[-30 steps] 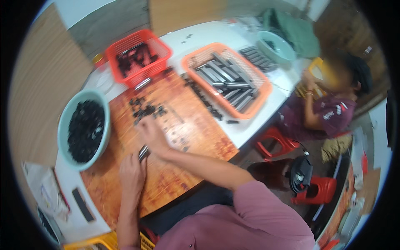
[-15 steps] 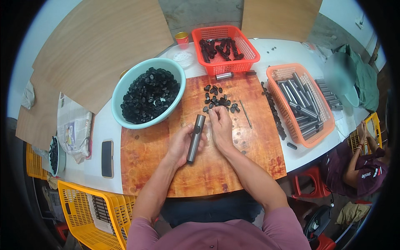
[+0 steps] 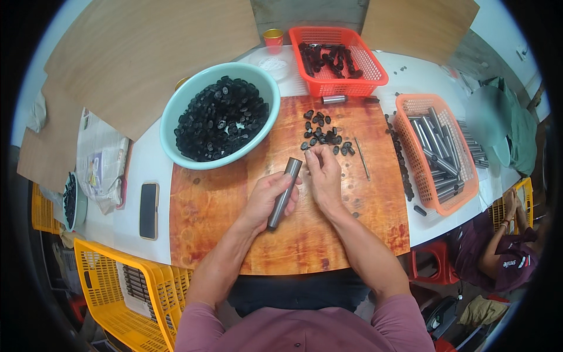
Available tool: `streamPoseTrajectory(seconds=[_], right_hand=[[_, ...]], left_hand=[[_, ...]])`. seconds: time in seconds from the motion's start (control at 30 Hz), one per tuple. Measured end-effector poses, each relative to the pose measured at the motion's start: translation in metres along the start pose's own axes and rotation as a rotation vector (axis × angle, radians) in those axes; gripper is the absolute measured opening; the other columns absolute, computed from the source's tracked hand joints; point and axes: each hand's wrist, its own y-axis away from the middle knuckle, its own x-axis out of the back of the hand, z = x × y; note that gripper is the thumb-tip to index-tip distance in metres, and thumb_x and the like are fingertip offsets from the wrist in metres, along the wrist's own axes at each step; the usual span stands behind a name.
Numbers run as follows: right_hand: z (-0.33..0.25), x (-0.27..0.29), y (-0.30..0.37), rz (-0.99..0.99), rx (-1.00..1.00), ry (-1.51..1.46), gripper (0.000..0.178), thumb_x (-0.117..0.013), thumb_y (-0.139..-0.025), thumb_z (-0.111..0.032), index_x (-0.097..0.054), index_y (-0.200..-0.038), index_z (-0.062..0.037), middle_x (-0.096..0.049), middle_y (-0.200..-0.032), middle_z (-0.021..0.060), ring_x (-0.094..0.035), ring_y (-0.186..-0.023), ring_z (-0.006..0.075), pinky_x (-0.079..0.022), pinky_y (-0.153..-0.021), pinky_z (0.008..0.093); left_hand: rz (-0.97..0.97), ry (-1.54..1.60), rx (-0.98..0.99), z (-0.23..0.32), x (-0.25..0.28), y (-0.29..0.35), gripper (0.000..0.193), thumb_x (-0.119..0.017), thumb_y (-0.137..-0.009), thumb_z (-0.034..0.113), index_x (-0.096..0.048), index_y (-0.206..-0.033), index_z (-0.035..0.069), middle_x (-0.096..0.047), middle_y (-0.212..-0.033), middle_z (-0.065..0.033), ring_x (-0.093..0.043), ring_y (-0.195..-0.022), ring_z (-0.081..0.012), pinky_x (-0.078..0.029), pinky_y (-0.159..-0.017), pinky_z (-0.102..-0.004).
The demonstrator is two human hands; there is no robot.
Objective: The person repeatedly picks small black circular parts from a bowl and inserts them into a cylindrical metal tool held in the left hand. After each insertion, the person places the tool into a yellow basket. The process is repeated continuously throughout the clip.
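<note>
A dark grey metal tube (image 3: 284, 196) is gripped in my left hand (image 3: 265, 199), tilted with its upper end leaning right; the thumb lies across its side. Just right of that upper end, my right hand (image 3: 325, 176) has thumb and forefinger pinched together. Whatever the fingertips hold, if anything, is too small to make out. Beyond the right hand, several small black oval pieces (image 3: 321, 136) lie loose on the stained wooden board (image 3: 229, 234). A thin metal rod (image 3: 363, 158) lies to their right.
A pale green basin (image 3: 170, 138) full of black pieces stands left. The red basket (image 3: 343, 88) at the back holds black parts; the orange basket (image 3: 431, 196) at right holds metal tubes. A phone (image 3: 149, 211) lies left, above a yellow crate (image 3: 111, 249). Another person (image 3: 495, 246) sits at far right.
The tube has turned in my left hand: the dark oval opening on its side no longer shows, and the thumb now covers that area. My right hand stays pinched. The view has shifted slightly.
</note>
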Motion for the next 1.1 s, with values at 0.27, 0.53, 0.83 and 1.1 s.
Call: streamPoseTrajectory(seconds=[0.27, 0.53, 0.83, 1.1], right_hand=[[-0.018, 0.009, 0.002, -0.212, -0.079, -0.251, 0.022, -0.063, -0.104, -0.022, -0.064, -0.102, -0.0003, -0.062, -0.085, 0.0019, -0.055, -0.075, 0.0084, -0.047, -0.070, 0.0245], [-0.019, 0.013, 0.006, -0.165, 0.051, -0.143, 0.015, -0.071, -0.095, -0.011, -0.066, -0.104, -0.0012, -0.062, -0.087, 0.0016, -0.056, -0.072, 0.0066, -0.046, -0.064, 0.0232], [-0.036, 0.000, 0.022, -0.140, 0.324, 0.157, 0.026, -0.081, -0.083, -0.007, -0.067, -0.104, -0.0019, -0.062, -0.085, 0.0045, -0.057, -0.063, 0.0097, -0.048, -0.056, 0.0259], [-0.020, 0.000, 0.018, -0.114, 0.014, -0.136, 0.020, -0.078, -0.085, -0.003, -0.067, -0.102, 0.0008, -0.066, -0.084, 0.0040, -0.056, -0.062, 0.0056, -0.046, -0.054, 0.0231]], left_hand=[[-0.052, -0.110, -0.027, -0.001, 0.001, -0.001, 0.039, -0.048, -0.111, 0.032, -0.056, -0.130, -0.001, -0.066, -0.098, -0.0086, -0.062, -0.073, -0.0109, -0.051, -0.065, -0.0229], [-0.101, 0.157, -0.029, -0.001, -0.001, -0.002, 0.039, -0.046, -0.110, 0.025, -0.050, -0.138, -0.002, -0.065, -0.106, -0.0136, -0.065, -0.085, -0.0191, -0.054, -0.079, -0.0335], [-0.024, 0.304, -0.216, -0.011, 0.002, -0.007, 0.054, -0.052, -0.104, 0.006, -0.035, -0.154, -0.001, -0.055, -0.141, -0.0177, -0.056, -0.132, -0.0269, -0.046, -0.114, -0.0420], [0.037, 0.251, -0.227, -0.004, -0.003, -0.005, 0.058, -0.057, -0.103, 0.004, -0.033, -0.156, 0.000, -0.058, -0.137, -0.0157, -0.062, -0.122, -0.0243, -0.055, -0.101, -0.0410]])
